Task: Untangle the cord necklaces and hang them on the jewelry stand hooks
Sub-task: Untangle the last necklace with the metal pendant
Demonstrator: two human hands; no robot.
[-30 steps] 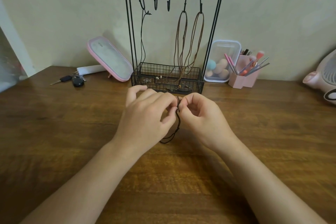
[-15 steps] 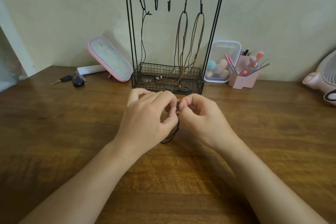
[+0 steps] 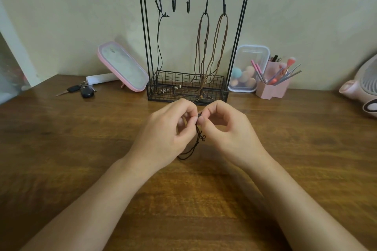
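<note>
A black wire jewelry stand [image 3: 237,45] rises at the back of the wooden table, with a mesh basket at its foot. A thin black cord necklace [image 3: 159,47] hangs from its leftmost hook. Two brown cord necklaces [image 3: 204,47] hang from the two right hooks, their ends lying in the basket. The two middle hooks are bare. In front of the stand, my left hand [image 3: 165,134] and my right hand [image 3: 230,132] pinch a knotted black cord necklace [image 3: 196,142] between the fingertips. Its loop dangles down to the table between my wrists.
A pink-framed mirror [image 3: 122,67] leans left of the stand, with keys [image 3: 81,90] and a white tube beside it. Right of the stand are a clear box of makeup sponges [image 3: 247,67], a pink brush holder [image 3: 272,85] and a pink fan [image 3: 365,89].
My fingers have shifted on the black cord's knot, and my hands have spread slightly apart. More of the knotted cord shows between them. The stand's necklaces have not moved.
</note>
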